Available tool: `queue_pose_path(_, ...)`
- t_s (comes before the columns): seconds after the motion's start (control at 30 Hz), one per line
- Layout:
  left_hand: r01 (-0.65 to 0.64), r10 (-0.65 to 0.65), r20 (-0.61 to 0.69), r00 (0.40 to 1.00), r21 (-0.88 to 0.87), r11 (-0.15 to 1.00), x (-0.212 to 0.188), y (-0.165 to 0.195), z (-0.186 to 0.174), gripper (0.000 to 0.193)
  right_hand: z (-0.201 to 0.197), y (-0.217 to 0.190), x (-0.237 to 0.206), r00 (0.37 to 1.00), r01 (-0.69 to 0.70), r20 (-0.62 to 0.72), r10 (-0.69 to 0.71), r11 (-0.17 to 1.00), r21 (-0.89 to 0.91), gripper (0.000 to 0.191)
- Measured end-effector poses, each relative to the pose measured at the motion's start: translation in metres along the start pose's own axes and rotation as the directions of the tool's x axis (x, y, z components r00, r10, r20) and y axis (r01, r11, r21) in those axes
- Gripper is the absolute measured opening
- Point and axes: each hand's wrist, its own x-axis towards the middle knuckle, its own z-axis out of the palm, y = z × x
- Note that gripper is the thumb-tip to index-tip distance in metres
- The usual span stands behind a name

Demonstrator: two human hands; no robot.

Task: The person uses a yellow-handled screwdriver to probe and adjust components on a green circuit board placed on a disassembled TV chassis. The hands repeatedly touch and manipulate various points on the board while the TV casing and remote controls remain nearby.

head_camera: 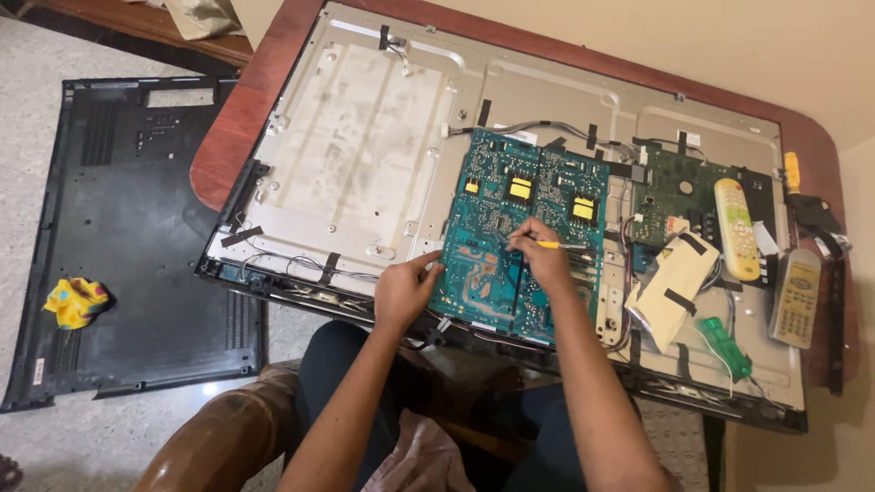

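Got the teal circuit board [510, 239] sitting just right of centre frame on the bare metal back of the TV [365, 155], my left hand [404, 290] loosely curled with fingertips steadying its lower-left edge. My right hand [540, 255] is pinched around a thin yellow-handled tool [556, 244] over the middle. Board looks stiff, light and pretty fragile, so I'd only grab it by the bare edges, never the yellow transformers [520, 188].

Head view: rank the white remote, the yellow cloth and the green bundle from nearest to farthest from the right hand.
From the right hand:
1. Green bundle, lower right on the panel.
2. White remote, right, slightly farther.
3. Yellow cloth, far left on the black cover.
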Motion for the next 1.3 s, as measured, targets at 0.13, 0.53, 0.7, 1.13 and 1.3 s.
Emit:
queue_pose_path(0.13,0.002,-0.002,0.003,1.0,0.022,1.0,0.0,0.0,0.001,0.03,0.003,-0.003,-0.002,0.999,0.015,-0.031,-0.017,0.997,-0.069,0.003)
queue_pose_path(0.53,0.031,-0.031,0.019,0.999,0.012,0.999,0.0,0.001,0.001,0.031,0.009,-0.018,0.009,0.995,-0.08,-0.068,0.071,0.986,-0.147,0.002)
queue_pose_path(0.7,-0.008,0.007,-0.007,1.0,-0.015,1.0,0.001,-0.001,-0.001,0.03,0.002,-0.026,0.0,0.998,0.026,-0.058,-0.024,0.999,0.028,0.008)
queue_pose_path(1.13,0.01,-0.01,0.001,1.0,-0.006,1.0,-0.001,0.001,0.001,0.03,-0.009,-0.029,-0.024,0.999,-0.033,-0.015,0.033,0.999,-0.006,0.003)
queue_pose_path(1.3,0.014,-0.014,0.019,1.0,-0.009,1.0,-0.001,0.002,0.0,0.031,-0.012,-0.008,-0.017,0.997,-0.062,-0.05,0.066,0.995,0.077,0.008)
